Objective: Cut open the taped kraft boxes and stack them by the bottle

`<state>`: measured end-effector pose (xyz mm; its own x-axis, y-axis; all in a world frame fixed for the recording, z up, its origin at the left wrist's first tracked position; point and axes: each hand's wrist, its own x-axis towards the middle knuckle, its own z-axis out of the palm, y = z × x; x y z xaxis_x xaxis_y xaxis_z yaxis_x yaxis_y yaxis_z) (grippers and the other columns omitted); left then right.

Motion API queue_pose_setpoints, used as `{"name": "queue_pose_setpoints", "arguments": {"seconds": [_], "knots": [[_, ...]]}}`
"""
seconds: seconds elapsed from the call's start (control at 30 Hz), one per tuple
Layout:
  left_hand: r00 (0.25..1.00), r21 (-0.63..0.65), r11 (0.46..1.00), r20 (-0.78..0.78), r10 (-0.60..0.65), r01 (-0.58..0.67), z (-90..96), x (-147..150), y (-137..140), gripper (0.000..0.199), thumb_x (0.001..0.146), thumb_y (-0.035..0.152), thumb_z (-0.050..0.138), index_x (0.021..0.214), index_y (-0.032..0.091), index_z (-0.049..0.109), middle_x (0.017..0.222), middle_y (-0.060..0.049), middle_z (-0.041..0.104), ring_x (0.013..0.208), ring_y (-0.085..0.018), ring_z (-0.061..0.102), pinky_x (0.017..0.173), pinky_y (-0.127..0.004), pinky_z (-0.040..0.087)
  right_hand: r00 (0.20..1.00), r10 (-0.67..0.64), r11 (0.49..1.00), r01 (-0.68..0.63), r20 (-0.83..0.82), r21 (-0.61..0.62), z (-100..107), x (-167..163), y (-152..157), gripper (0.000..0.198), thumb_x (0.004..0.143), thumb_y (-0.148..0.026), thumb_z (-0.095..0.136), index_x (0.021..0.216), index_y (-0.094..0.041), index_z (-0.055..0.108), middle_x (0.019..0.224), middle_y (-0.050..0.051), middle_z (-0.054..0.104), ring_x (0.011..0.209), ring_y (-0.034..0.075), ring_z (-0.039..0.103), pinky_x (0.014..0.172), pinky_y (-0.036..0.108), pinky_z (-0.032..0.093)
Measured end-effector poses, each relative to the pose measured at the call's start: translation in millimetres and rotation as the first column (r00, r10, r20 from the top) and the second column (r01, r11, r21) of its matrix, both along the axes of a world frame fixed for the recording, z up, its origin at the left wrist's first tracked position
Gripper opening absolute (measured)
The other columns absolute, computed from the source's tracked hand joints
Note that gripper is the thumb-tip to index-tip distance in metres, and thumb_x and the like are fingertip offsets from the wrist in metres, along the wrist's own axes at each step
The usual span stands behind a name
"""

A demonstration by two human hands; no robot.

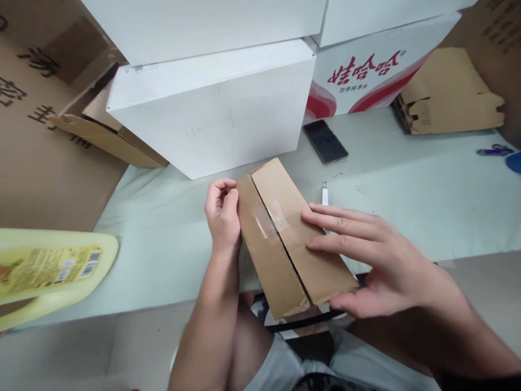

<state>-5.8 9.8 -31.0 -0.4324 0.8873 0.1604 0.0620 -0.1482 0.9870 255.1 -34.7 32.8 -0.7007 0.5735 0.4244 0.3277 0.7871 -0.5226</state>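
Observation:
A small brown cardboard box (299, 244) with its two top flaps closed lies at a slant over the table's near edge. Clear tape (268, 222) crosses the middle of the seam between the flaps. My left hand (223, 212) is closed at the box's upper left edge, its fingers curled and partly hidden. Spread on the right flap are the fingers of my right hand (378, 258), with the thumb by the near right corner. A slim white tool (324, 194) with a metal tip lies just past these fingers, partly covered by them.
White boxes (211, 108) and a red-lettered carton (366, 76) stand behind. A phone (325, 141) lies before them. Folded cardboard (456, 103) and purple-handled scissors (494, 150) lie right. On the left are a yellow bottle (103, 252), an open carton (118, 136) and a large carton (61, 168).

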Motion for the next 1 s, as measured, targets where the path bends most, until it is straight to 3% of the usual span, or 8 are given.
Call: {"name": "queue_pose_setpoints", "arguments": {"seconds": [0.1, 0.23, 0.33, 0.5, 0.7, 0.9, 1.0], "knots": [[1.0, -0.004, 1.0, 0.002, -0.008, 0.008, -0.3, -1, -1, 0.009, 0.08, 0.025, 0.062, 0.088, 0.023, 0.059, 0.084, -0.001, 0.06, 0.072, -0.015, 0.055, 0.065, -0.029, 0.046, 1.0, -0.003, 1.0, 0.004, -0.02, 0.016, 1, -1, 1, 0.057, 0.083, -0.059, 0.076, 0.125, -0.021, 0.07, 0.144, 0.017, 0.068, 0.139, 0.035, 0.061, 0.11, 0.052, 0.056], [1.0, 0.015, 0.999, -0.011, -0.029, 0.029, -1.5, 4, -2, 0.004, 0.081, 0.025, 0.061, 0.083, 0.023, 0.059, 0.083, -0.002, 0.06, 0.075, -0.017, 0.056, 0.068, -0.03, 0.046, 0.998, -0.007, 1.0, 0.007, -0.063, -0.005, 5, 0, 3, 0.02, 0.096, -0.031, 0.063, 0.111, -0.024, 0.073, 0.122, 0.01, 0.08, 0.115, 0.026, 0.077, 0.101, 0.044, 0.063], [0.999, 0.039, 0.998, -0.015, -0.039, 0.04, -3.0, 6, -2, 0.004, 0.081, 0.025, 0.062, 0.082, 0.023, 0.058, 0.083, -0.002, 0.061, 0.078, -0.018, 0.056, 0.07, -0.03, 0.046, 0.998, -0.026, 0.999, 0.024, -0.053, -0.039, 10, 1, 3, 0.015, 0.095, -0.027, 0.065, 0.108, -0.023, 0.072, 0.115, 0.009, 0.082, 0.106, 0.023, 0.08, 0.097, 0.039, 0.065], [1.0, 0.036, 0.999, -0.018, -0.003, 0.004, -4.2, 2, 2, 0.005, 0.079, 0.025, 0.061, 0.08, 0.022, 0.057, 0.085, -0.003, 0.062, 0.081, -0.018, 0.058, 0.074, -0.031, 0.047, 1.0, 0.011, 0.995, -0.009, 0.018, -0.095, 14, 1, 3, 0.023, 0.095, -0.033, 0.068, 0.114, -0.02, 0.071, 0.131, 0.013, 0.076, 0.125, 0.025, 0.072, 0.109, 0.043, 0.058], [0.999, 0.057, 0.998, 0.01, 0.037, -0.038, -3.3, 3, 3, 0.005, 0.075, 0.024, 0.063, 0.077, 0.022, 0.059, 0.084, -0.003, 0.063, 0.079, -0.017, 0.058, 0.072, -0.03, 0.046, 0.997, 0.032, 0.994, -0.025, 0.07, -0.103, 11, 3, 4, 0.039, 0.093, -0.045, 0.072, 0.12, -0.016, 0.07, 0.14, 0.017, 0.071, 0.131, 0.026, 0.068, 0.113, 0.044, 0.055], [0.998, 0.06, 0.996, 0.028, 0.062, -0.063, -1.8, 5, 3, 0.006, 0.075, 0.025, 0.064, 0.078, 0.021, 0.06, 0.08, -0.002, 0.062, 0.075, -0.016, 0.055, 0.068, -0.028, 0.044, 0.986, 0.078, 0.988, -0.057, 0.149, -0.145, 4, 7, 3, 0.091, 0.084, -0.071, 0.072, 0.151, -0.013, 0.054, 0.161, 0.018, 0.051, 0.15, 0.033, 0.049, 0.121, 0.051, 0.047], [0.998, 0.06, 0.996, 0.018, 0.063, -0.064, -1.0, 5, 3, 0.005, 0.076, 0.024, 0.064, 0.078, 0.021, 0.06, 0.08, -0.002, 0.062, 0.074, -0.016, 0.054, 0.067, -0.028, 0.044, 0.975, 0.083, 0.991, -0.058, 0.204, -0.122, 3, 8, 1, 0.096, 0.085, -0.069, 0.072, 0.157, -0.011, 0.046, 0.167, 0.018, 0.041, 0.156, 0.033, 0.039, 0.123, 0.051, 0.044]]}}
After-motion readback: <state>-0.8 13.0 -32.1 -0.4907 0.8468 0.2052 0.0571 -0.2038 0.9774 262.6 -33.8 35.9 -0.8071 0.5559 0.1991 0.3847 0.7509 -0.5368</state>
